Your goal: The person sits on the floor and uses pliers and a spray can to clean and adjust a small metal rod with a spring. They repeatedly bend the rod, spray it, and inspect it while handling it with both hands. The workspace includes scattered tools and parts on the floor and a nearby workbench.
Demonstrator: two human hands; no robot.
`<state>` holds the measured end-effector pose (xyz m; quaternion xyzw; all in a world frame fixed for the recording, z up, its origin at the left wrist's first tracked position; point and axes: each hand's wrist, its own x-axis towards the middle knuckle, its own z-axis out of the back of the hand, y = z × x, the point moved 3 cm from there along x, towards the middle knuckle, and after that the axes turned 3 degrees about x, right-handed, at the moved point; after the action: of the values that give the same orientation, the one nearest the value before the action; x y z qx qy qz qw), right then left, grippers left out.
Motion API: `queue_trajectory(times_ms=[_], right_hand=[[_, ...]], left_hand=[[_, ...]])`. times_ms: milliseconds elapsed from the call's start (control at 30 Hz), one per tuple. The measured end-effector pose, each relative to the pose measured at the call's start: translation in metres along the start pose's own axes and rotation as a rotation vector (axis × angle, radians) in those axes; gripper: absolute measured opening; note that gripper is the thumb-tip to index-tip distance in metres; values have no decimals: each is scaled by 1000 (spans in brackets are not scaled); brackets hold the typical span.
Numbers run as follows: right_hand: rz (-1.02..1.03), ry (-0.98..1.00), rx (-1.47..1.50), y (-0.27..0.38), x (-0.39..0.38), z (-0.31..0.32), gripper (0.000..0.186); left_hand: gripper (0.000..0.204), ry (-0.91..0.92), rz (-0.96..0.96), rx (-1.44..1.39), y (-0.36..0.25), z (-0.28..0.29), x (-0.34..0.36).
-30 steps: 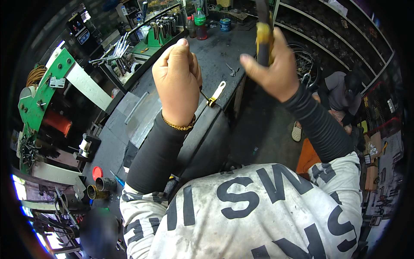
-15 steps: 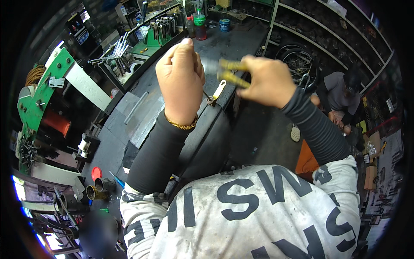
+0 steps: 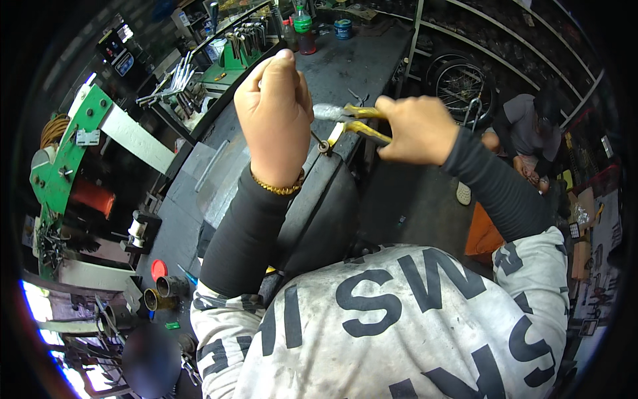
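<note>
My left hand (image 3: 276,113) is closed in a fist, raised over the dark workbench edge. A thin dark metal rod (image 3: 317,138) comes out below the fist; its upper part is hidden inside the fingers. The rod's lower end meets a small round metal piece (image 3: 324,147), and a pale flat strip (image 3: 336,136) rises beside it. My right hand (image 3: 420,130) grips pliers (image 3: 365,128) by their yellow handles. The pliers' grey, blurred head (image 3: 329,112) points left, next to my left fist and above the strip; whether it touches either is unclear.
A flat metal plate (image 3: 229,176) lies on the workbench (image 3: 365,60). Bottles (image 3: 304,30) and a blue tin (image 3: 343,28) stand at its far end. A green machine frame (image 3: 66,146) is at the left. Past my right arm, a person (image 3: 528,130) sits near a spoked wheel (image 3: 462,90).
The pliers in my right hand have come down slightly, their head now over the pale strip. My left fist stays closed, shifted a little left and up in view.
</note>
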<state>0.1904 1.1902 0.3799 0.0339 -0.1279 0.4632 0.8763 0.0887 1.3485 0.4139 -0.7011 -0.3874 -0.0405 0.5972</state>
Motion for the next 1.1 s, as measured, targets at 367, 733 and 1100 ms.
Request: queue_trajectory(times_ms=[367, 733, 1100], right_hand=[[106, -497, 148, -16, -1, 41, 39], [-8, -721, 375, -9, -12, 42, 55], [121, -687, 362, -16, -13, -4, 50]], left_hand=[[38, -3, -10, 5, 2, 4, -2], [37, 12, -38, -10, 4, 4, -3], [38, 24, -23, -31, 4, 0, 0]])
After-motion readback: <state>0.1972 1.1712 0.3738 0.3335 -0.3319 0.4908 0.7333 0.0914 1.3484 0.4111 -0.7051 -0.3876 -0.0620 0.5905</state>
